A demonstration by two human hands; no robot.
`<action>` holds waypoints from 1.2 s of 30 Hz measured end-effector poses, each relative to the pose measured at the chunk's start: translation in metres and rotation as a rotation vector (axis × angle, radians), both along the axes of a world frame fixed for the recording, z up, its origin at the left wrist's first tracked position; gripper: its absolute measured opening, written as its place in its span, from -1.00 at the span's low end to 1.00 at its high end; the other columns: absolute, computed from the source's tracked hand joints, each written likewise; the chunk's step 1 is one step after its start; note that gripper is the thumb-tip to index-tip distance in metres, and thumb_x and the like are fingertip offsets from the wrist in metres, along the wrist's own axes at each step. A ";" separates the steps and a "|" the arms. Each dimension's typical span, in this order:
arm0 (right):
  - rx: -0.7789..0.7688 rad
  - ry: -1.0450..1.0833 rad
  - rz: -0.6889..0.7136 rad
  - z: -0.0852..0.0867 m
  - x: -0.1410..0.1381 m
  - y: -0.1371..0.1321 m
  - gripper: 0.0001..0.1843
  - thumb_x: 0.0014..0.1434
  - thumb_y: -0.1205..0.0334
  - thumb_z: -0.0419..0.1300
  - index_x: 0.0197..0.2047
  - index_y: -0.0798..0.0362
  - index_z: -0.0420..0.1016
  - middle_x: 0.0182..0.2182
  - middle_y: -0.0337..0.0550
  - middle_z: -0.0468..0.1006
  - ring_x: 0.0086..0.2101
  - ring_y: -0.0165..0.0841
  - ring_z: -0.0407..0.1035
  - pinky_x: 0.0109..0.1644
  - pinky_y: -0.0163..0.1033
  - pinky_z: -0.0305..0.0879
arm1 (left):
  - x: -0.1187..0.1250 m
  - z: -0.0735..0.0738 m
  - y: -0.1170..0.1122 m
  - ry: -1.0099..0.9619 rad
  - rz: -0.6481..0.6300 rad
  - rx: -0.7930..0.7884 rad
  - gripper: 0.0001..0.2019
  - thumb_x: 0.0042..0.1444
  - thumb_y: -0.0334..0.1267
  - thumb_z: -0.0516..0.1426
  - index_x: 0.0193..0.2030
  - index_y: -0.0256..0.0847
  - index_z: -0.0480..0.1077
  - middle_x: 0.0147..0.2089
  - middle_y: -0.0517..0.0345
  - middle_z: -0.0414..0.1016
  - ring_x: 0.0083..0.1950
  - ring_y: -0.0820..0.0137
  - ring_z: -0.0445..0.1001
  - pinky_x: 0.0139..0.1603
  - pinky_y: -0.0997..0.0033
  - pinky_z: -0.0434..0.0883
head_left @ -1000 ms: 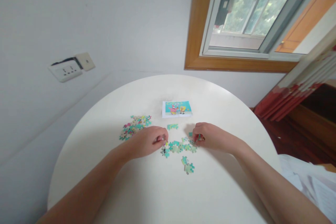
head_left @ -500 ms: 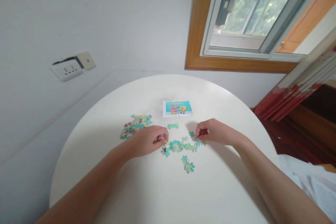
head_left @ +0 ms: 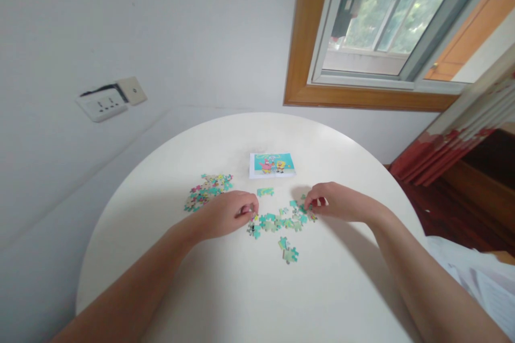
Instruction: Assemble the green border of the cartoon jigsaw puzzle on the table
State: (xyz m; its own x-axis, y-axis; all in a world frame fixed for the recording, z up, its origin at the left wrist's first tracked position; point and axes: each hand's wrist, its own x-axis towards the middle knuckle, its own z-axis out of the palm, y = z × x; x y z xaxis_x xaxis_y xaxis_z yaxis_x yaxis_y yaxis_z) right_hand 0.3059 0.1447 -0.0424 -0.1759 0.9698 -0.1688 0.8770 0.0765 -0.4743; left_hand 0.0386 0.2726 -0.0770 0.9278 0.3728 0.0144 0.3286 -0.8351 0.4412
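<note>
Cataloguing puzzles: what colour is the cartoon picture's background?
Mostly turquoise on the cartoon picture, head view.

A room in a home is suggested by a wood-framed window, a red-and-white curtain and a socket plate mounted on a plain white wall; a round white tabletop and dark reddish flooring are also seen.

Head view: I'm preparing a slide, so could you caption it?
Left hand and right hand among jigsaw pieces on a white table, a cartoon picture beyond.
</note>
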 end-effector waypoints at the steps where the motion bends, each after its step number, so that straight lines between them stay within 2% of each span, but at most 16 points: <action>1: -0.006 -0.018 0.016 0.001 0.000 -0.001 -0.76 0.02 0.35 0.17 -0.24 -0.02 0.60 -0.37 -0.19 0.57 -0.41 -0.40 0.38 -0.32 -0.34 0.21 | 0.000 0.000 0.000 0.000 0.001 0.001 -0.87 0.15 -0.28 0.01 -0.28 -0.18 0.37 -0.45 0.24 0.33 -0.40 0.44 0.28 -0.35 0.49 0.11; 5: -0.011 -0.047 0.069 -0.003 -0.006 -0.001 -0.77 0.00 0.32 0.21 -0.23 -0.01 0.60 -0.40 -0.19 0.56 -0.41 -0.40 0.37 -0.33 -0.34 0.20 | -0.001 -0.002 0.000 -0.003 0.006 0.009 -0.86 0.15 -0.27 0.00 -0.28 -0.18 0.37 -0.45 0.24 0.33 -0.39 0.44 0.28 -0.35 0.49 0.11; 10: -0.023 -0.092 0.045 -0.006 -0.015 0.001 -0.78 -0.03 0.24 0.25 -0.25 0.01 0.58 -0.41 -0.19 0.55 -0.40 -0.37 0.38 -0.33 -0.34 0.18 | -0.001 -0.004 0.001 -0.002 0.008 0.016 -0.88 0.14 -0.28 0.02 -0.28 -0.17 0.37 -0.46 0.26 0.34 -0.40 0.44 0.29 -0.36 0.49 0.10; 16: -0.015 -0.119 0.061 -0.007 -0.017 -0.001 -0.70 -0.07 0.45 0.11 -0.29 0.02 0.58 -0.41 -0.19 0.55 -0.43 -0.40 0.35 -0.36 -0.36 0.14 | -0.001 -0.003 0.001 -0.011 0.000 0.023 -0.89 0.13 -0.31 0.02 -0.28 -0.16 0.36 -0.46 0.28 0.33 -0.40 0.45 0.29 -0.35 0.49 0.10; 23: 0.010 -0.129 0.034 -0.015 -0.010 0.001 -0.75 -0.09 0.47 0.08 -0.38 0.04 0.53 -0.44 -0.20 0.52 -0.46 -0.43 0.31 -0.39 -0.36 0.11 | -0.001 -0.004 0.001 -0.020 -0.008 0.020 -0.89 0.13 -0.31 0.02 -0.28 -0.16 0.37 -0.45 0.27 0.33 -0.39 0.45 0.29 -0.35 0.49 0.11; 27: 0.028 -0.147 0.008 -0.013 -0.007 0.000 -0.78 -0.10 0.42 0.14 -0.34 0.03 0.51 -0.42 -0.20 0.51 -0.45 -0.42 0.29 -0.40 -0.35 0.09 | -0.001 -0.004 0.001 -0.026 -0.013 0.016 -0.88 0.14 -0.31 0.02 -0.28 -0.16 0.38 -0.45 0.26 0.34 -0.39 0.45 0.29 -0.34 0.49 0.12; 31: 0.034 -0.169 0.000 -0.008 -0.006 0.000 -0.84 -0.07 0.40 0.16 -0.39 0.03 0.52 -0.44 -0.20 0.50 -0.46 -0.42 0.29 -0.38 -0.34 0.10 | -0.001 -0.004 0.001 -0.026 -0.010 0.020 -0.88 0.14 -0.30 0.02 -0.28 -0.16 0.38 -0.46 0.26 0.34 -0.39 0.44 0.30 -0.34 0.48 0.12; 36: 0.107 -0.108 -0.016 -0.002 -0.011 0.001 -0.76 0.01 0.44 0.10 -0.34 0.03 0.57 -0.39 -0.16 0.52 -0.42 -0.41 0.32 -0.31 -0.33 0.16 | -0.001 -0.005 0.001 -0.022 -0.001 0.020 -0.88 0.14 -0.30 0.02 -0.29 -0.16 0.37 -0.46 0.26 0.34 -0.40 0.44 0.29 -0.34 0.49 0.12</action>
